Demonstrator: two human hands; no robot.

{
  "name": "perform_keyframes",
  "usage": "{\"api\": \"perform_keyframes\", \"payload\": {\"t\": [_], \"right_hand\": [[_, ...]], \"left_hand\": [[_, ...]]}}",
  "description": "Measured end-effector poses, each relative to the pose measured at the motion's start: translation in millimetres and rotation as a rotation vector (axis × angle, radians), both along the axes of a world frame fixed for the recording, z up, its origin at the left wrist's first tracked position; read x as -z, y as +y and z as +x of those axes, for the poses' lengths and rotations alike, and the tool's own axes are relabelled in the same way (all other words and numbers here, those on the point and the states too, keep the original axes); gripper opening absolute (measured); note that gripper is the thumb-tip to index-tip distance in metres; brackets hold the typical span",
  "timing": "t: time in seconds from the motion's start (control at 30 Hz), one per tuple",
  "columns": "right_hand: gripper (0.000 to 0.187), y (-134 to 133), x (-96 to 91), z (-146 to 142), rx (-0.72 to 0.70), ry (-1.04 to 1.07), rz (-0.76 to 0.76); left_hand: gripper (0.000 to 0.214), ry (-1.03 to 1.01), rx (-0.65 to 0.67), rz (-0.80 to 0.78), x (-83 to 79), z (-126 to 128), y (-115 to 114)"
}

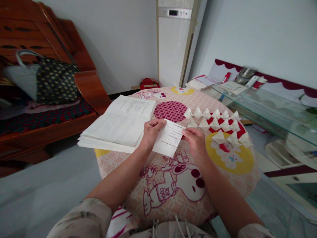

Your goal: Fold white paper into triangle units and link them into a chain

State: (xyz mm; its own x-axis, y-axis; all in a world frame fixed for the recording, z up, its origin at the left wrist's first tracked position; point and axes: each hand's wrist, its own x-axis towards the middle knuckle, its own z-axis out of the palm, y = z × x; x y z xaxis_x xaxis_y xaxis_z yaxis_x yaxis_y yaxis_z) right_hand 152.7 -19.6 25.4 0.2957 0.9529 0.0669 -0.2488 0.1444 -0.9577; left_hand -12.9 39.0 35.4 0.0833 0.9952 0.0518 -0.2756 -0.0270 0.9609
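Note:
A printed sheet of paper (170,138) is held up over the round table, its lines of text facing me. My left hand (152,132) pinches its upper left part between thumb and fingers. On the opposite side, my right hand (194,138) grips the right edge the same way. Left of my left hand lies an open book (119,122) with printed pages. Beyond my right hand, several small folded paper pyramids (215,124) stand in rows on the cloth.
A patterned cloth (173,191) covers the table. To the right stands a glass-topped cabinet (279,109) bearing papers and metal bowls. A wooden bench (89,86) with a dotted bag (55,79) is on the left. A tall white air conditioner (172,46) rises behind.

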Motion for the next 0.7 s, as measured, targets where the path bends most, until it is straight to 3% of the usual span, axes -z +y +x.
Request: {"api": "perform_keyframes", "payload": {"t": [0.23, 0.4, 0.7], "right_hand": [[0.015, -1.8, 1.6, -1.1, 0.105, -0.127, 0.051], [0.016, -0.3, 4.5, -1.9, 0.033, -0.025, 0.029], [0.016, 1.9, 8.8, -3.9, 0.178, -0.137, 0.092]], "left_hand": [[0.029, 0.022, -0.016, 0.032, 0.5, 1.5, -3.2], [0.027, -0.004, -0.041, 0.028, -0.4, 0.8, -3.4], [0.024, -0.106, -0.009, 0.059, 4.6, 5.6, -1.9]]}}
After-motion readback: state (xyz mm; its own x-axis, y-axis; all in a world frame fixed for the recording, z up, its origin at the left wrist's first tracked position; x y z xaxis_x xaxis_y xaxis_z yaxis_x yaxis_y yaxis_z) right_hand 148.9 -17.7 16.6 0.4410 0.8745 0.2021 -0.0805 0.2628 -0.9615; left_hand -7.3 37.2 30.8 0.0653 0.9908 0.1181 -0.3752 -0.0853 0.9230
